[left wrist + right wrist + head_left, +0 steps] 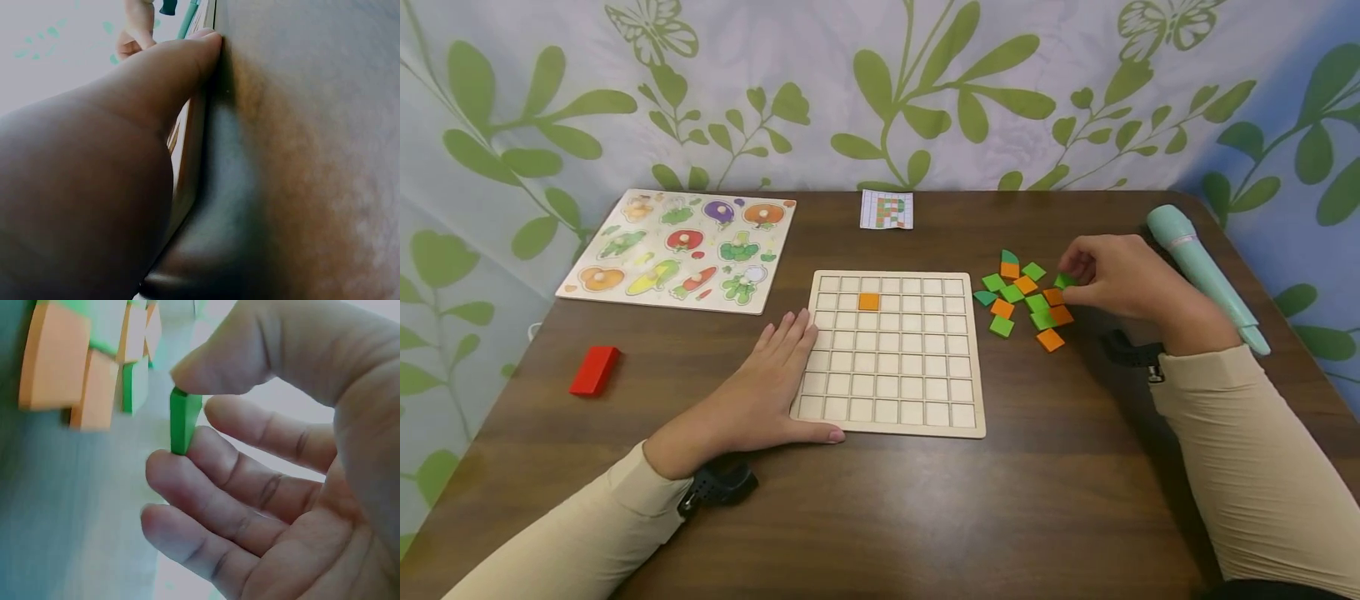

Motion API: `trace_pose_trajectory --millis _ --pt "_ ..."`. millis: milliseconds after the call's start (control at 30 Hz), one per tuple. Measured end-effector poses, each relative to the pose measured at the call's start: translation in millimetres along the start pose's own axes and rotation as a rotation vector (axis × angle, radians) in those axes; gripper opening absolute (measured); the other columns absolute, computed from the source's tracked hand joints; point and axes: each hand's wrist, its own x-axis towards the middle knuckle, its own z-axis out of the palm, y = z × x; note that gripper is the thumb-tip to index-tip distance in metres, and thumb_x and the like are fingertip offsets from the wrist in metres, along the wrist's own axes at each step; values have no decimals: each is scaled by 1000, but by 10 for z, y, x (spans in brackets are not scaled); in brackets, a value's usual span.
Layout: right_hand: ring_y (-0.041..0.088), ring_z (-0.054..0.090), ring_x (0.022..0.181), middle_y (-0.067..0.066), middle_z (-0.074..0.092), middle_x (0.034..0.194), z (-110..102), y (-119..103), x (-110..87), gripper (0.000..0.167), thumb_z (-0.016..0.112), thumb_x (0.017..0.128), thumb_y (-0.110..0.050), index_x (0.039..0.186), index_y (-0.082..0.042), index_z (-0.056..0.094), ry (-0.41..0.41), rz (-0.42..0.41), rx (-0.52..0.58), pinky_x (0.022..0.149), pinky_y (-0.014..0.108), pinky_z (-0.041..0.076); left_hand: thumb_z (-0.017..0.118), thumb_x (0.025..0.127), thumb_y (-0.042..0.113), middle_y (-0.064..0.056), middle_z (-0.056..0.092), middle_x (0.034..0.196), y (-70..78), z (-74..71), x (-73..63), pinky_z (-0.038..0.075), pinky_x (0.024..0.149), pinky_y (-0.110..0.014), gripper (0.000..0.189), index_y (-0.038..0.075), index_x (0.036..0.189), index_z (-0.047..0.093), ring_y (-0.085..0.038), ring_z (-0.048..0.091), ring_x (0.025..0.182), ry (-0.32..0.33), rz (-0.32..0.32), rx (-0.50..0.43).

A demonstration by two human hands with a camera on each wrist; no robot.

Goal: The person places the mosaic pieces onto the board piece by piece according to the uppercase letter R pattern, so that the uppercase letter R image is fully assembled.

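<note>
A light wooden grid board (887,364) lies flat on the table, with one orange square tile (868,302) in a cell of its second row. My left hand (756,396) rests along the board's left edge, fingers extended and thumb at the near-left corner. To the right of the board, my right hand (1120,279) is over the far side of a loose group of green and orange tiles (1050,340). Between its thumb and fingers it pinches a green tile (181,422) by opposite edges, as the right wrist view shows.
Behind the board lies a small card (887,210) with a coloured grid pattern. A vegetable puzzle board (658,250) sits at the far left, a red block (595,371) nearer. A mint-green microphone-shaped object (1206,271) lies beyond the right wrist. Patterned cloth hangs behind the table.
</note>
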Motion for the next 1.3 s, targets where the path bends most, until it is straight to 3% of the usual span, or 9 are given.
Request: trace_pose_trajectory --millis 333,633,900,1300 --pt "27 64 87 9 67 94 83 -519 204 24 81 85 -5 105 1 69 -13 -107 69 82 49 55 63 80 88 -25 3 172 19 -2 -15 6 124 -55 137 -9 164 16 -40 2 158 18 8 -8" --pt "26 61 90 8 65 97 323 -824 427 20 79 88 -5 106 -2 69 -90 -209 126 83 46 53 63 80 89 -25 4 172 29 6 6 7 124 -56 137 -9 164 16 -40 3 158 21 16 -6" --pt "24 61 88 6 65 93 489 -1172 659 19 80 87 -4 102 -4 69 -111 -318 165 81 39 52 64 80 88 -25 4 172 23 -8 -8 7 124 -56 137 -9 164 16 -41 4 158 15 11 -6" --pt "20 62 91 5 66 100 617 -1437 826 17 81 90 -3 103 -4 70 -170 -351 178 84 33 53 60 79 91 -23 2 173 39 -23 1 5 124 -55 138 -8 164 16 -39 1 158 -9 -11 0"
